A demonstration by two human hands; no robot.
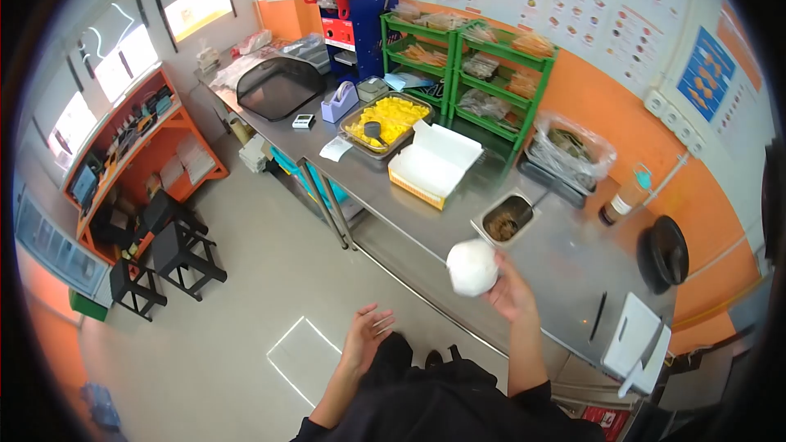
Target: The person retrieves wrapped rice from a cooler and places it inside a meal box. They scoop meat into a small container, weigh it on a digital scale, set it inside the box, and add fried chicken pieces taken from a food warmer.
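A white, rounded object with slightly flattened sides (472,268) is in my right hand (513,288), gripped at its right side. It hangs just off the front edge of the steel counter; what it is made of I cannot make out. Just beyond it stands a small metal pan (506,218) with brown food and a utensil in it. My left hand (367,337) is held over the floor, fingers apart, touching nothing. Farther along the counter an open white-and-yellow cardboard box (434,165) has its lid raised.
A tray of yellow food (393,120) with a dark scoop is behind the box. Green racks (491,82) line the wall. To the right are a plastic bag (571,151), a bottle (626,199), a black round pan (661,254) and a white cutting board (637,344) with a knife.
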